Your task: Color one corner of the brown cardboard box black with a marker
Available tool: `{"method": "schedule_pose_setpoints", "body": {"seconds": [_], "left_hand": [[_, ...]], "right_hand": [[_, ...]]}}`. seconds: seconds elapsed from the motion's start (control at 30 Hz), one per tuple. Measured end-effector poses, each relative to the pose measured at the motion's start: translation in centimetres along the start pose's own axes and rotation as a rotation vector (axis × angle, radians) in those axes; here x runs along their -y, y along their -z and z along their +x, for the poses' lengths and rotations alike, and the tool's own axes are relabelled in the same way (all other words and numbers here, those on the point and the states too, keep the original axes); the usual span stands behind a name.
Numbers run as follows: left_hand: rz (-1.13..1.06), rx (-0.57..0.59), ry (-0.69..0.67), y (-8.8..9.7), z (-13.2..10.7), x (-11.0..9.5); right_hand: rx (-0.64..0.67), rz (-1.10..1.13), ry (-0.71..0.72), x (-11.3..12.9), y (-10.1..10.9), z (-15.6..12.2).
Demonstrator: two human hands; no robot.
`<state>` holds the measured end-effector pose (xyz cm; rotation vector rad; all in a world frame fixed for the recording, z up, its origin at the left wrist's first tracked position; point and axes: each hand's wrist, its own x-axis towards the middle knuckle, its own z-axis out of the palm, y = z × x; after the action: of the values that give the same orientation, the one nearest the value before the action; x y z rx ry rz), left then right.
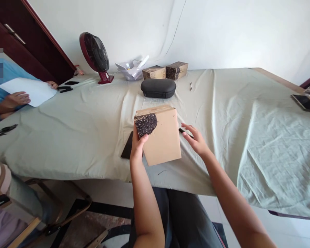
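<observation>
A brown cardboard box (164,137) is tilted up at the near middle of the table, with a black speckled patch (146,124) at its upper left corner. My left hand (137,146) grips the box's left side, thumb over the front face and the other fingers hidden behind. To the right of the box, apart from it, my right hand (196,139) has a slim black pen-like thing (182,131) between thumb and fingers. A dark flat object (127,146), perhaps a phone, lies partly hidden behind my left hand and the box.
On the cloth-covered table (227,120) stand a black hard case (158,88), two small cardboard boxes (177,70), a white basket (131,73) with papers, and a fan (95,53). A phone (306,102) lies far right. At left, another person holds a white sheet (33,91).
</observation>
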<state>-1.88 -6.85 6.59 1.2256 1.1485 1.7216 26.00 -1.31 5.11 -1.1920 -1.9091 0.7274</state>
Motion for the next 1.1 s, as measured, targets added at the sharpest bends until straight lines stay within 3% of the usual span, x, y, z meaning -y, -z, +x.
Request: {"method": "schedule_pose_setpoints", "body": {"seconds": [0.07,0.17,0.43,0.63,0.73,0.87,0.93,1.03,1.1], "left_hand": [[-0.061,-0.028,0.046,-0.3,0.4,-0.1],[-0.12,-0.023,0.107,-0.8,0.8,-0.5],[-0.205,-0.08,0.161,-1.6,0.4,-0.6],[-0.204,-0.031,0.15,-1.9,1.0,-0.7],[-0.17,-0.001,0.125,-1.8,1.2,-0.8],[-0.2,0.031,0.121,-1.7,1.3,-1.0],[-0.211,0.039,0.115,-1.8,1.3,-1.1],[-0.201,0.036,0.101,-2.0,1.3,-1.3],[-0.206,0.033,0.1,-2.1,1.4,-1.4]], "right_hand": [[-0.081,-0.415,-0.104,-1.2,0.2,0.1],[0.003,-0.721,-0.199,-2.0,-0.6,0.5],[0.016,-0.629,-0.344,-0.8,-1.2,0.7],[0.089,-0.739,-0.218,-1.6,-1.1,-0.2],[0.019,-0.611,-0.097,-2.8,-0.4,-0.9],[-0.244,-0.125,0.132,-3.8,0.9,-1.5],[-0.305,0.056,0.155,-4.1,1.2,-1.6],[-0.283,0.144,0.125,-4.1,1.5,-1.2],[-0.326,0.057,0.129,-3.6,2.1,-0.6]]}}
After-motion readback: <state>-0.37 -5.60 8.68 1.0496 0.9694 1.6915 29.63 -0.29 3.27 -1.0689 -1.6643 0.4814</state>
